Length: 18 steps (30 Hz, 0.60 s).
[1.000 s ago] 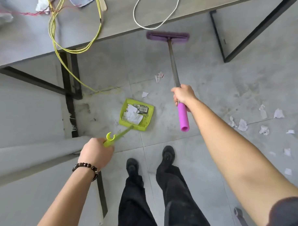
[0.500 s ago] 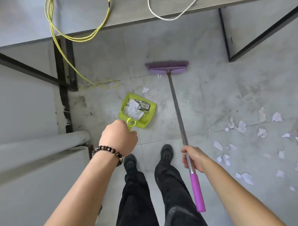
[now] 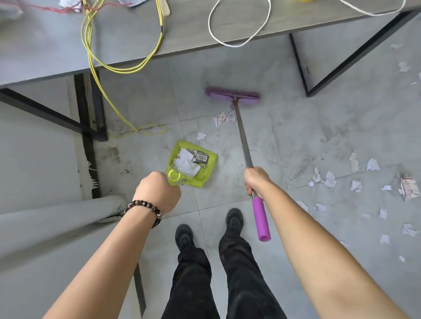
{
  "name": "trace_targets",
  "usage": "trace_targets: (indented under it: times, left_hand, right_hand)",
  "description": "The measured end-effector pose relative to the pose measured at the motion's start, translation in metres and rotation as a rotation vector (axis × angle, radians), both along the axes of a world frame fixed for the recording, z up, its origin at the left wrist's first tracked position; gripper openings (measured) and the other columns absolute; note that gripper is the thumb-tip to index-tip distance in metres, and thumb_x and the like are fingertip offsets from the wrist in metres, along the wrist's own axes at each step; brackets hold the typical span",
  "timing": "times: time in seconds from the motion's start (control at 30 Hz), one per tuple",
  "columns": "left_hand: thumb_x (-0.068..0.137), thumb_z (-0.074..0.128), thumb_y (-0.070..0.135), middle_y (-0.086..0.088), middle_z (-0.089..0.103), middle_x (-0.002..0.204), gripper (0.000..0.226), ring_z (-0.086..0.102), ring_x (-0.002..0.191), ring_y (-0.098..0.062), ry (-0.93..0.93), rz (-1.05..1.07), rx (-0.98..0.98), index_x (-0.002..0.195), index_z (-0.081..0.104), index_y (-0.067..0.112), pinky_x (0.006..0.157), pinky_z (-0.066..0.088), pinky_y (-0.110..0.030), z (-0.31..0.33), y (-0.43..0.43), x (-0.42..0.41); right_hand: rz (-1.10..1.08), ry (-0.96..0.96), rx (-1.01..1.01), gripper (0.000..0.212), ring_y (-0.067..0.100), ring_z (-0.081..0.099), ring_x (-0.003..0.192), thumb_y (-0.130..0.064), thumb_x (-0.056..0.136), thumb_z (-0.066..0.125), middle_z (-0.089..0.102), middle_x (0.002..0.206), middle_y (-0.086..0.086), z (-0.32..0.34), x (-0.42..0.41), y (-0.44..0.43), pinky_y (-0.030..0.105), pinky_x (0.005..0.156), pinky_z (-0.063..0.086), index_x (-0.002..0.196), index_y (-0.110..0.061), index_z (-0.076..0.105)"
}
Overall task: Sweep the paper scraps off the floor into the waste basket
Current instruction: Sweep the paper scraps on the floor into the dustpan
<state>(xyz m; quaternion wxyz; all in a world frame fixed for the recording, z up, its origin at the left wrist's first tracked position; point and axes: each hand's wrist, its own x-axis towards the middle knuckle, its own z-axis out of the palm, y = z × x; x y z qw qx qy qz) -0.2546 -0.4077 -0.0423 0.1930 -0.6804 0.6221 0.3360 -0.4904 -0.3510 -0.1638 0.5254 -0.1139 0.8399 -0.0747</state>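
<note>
I observe the broom (image 3: 243,146) at frame centre: a thin bare-metal shaft, long axis running from lower right up to a flat purple bristle head (image 3: 232,95) pointing toward the top edge, ending below in a smooth purple foam sleeve. My right hand (image 3: 256,179) is wrapped fully around the shaft just above that sleeve. My left hand (image 3: 158,193) is fisted on the handle of the lime plastic dustpan (image 3: 192,164), a shallow rounded rectangle resting on the grey tile floor (image 3: 301,138) with torn white scraps inside. Crumpled paper scraps (image 3: 328,179) lie scattered at the right; one (image 3: 224,118) lies just beside the shaft.
</note>
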Motion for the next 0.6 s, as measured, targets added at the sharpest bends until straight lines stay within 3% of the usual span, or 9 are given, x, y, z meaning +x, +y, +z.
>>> trace_targets:
  times: [0.13,0.3,0.43,0.6]
  left_hand:
    - [0.083,0.051,0.011,-0.006,0.048,0.056,0.022,0.045,0.047,-0.023,0.035,0.049,0.036,0.062,0.047,0.009,0.048,0.037,-0.022,0.000,-0.016,0.013]
    - [0.079,0.048,0.005,-0.009,0.049,0.055,0.019,0.046,0.046,-0.022,0.052,0.045,0.055,0.060,0.044,0.006,0.046,0.035,-0.020,0.012,-0.023,0.021]
    - [0.084,0.049,0.010,-0.011,0.053,0.056,0.024,0.052,0.048,-0.023,0.054,0.010,0.074,0.061,0.047,0.005,0.046,0.038,-0.022,0.024,-0.019,0.035]
    - [0.084,0.046,0.009,-0.008,0.054,0.053,0.021,0.052,0.044,-0.022,-0.003,-0.142,0.126,0.063,0.050,0.005,0.041,0.039,-0.020,0.039,-0.006,0.072]
  right_hand:
    - [0.067,-0.082,0.100,0.024,0.023,0.046,0.038,0.004,0.083,0.036,0.048,0.046,0.015,0.045,0.041,0.039,0.025,0.047,0.041,0.068,0.002,0.054]
    - [-0.103,-0.277,0.195,0.024,0.013,0.030,0.031,-0.017,0.096,0.041,0.036,0.046,0.005,0.106,0.064,0.114,0.018,0.039,0.025,0.074,-0.010,0.049]
    - [-0.404,-0.502,0.160,0.028,0.002,0.025,0.025,-0.031,0.103,0.040,0.026,0.040,-0.007,0.158,0.039,0.126,0.009,0.027,0.019,0.078,-0.019,0.041]
    - [-0.432,-0.481,0.073,0.026,0.000,0.026,0.025,-0.032,0.103,0.040,0.028,0.041,-0.008,0.191,0.050,0.123,0.009,0.026,0.021,0.081,-0.018,0.040]
